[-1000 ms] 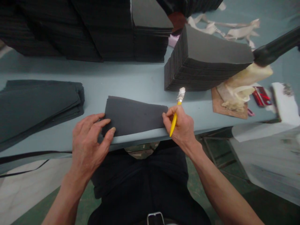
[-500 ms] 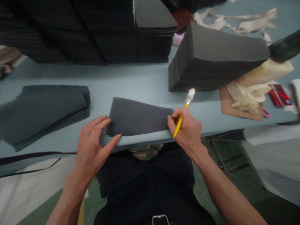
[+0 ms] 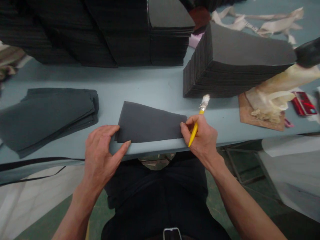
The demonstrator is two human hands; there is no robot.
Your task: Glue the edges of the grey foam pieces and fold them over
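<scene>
Slippage was the main risk: your left hand (image 3: pixel 101 153) lay open with its fingers spread, pressing only lightly at the left end of the dark grey foam sheet (image 3: pixel 150 123), which sat loose near the front edge of the pale blue tabletop (image 3: pixel 150 90). Your right hand (image 3: pixel 201 140) held a yellow pen (image 3: pixel 194 135) in a narrow pinch at the sheet's right end, so a hurried stroke could have skewed the sheet or dragged it over that edge. A careless swing of the pen's upper end could also have struck the tall foam stack (image 3: pixel 225 80) just behind it.
</scene>
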